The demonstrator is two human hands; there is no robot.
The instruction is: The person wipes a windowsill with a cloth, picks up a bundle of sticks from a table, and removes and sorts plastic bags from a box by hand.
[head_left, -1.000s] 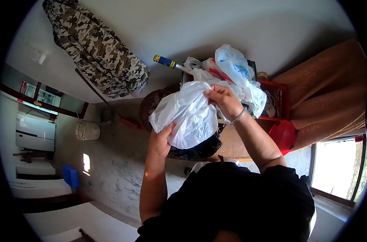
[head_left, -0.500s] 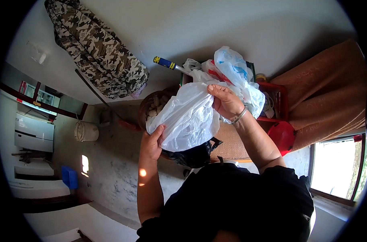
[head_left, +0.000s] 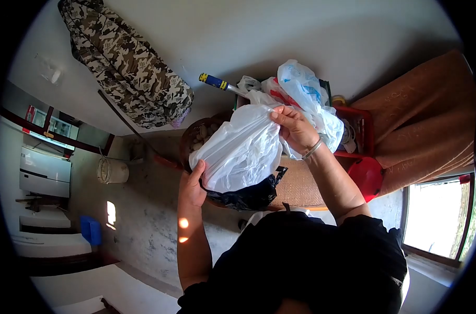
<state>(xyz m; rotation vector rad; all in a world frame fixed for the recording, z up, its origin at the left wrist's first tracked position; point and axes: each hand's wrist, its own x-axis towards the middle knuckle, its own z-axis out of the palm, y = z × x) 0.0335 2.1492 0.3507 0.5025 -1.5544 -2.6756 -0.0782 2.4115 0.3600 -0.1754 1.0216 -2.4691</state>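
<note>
Basically, thin white bag (head_left: 242, 149) pinched at two edges

Head view: white bag stretched between left hand (head_left: 193, 189) and right hand (head_left: 296, 132), fingers of both gripping it, partly hiding a black bag (head_left: 243, 199). Likely light, limp, slippery, tears easily; hold by edges. Bag pile (head_left: 303, 94) behind: blue print, unreadable.

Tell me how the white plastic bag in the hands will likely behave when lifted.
The white plastic bag is probably floppy: creases run across it between the left hand and right hand. It's likely light, its film looking thin. Its sheen hints it may be slippery.
</note>
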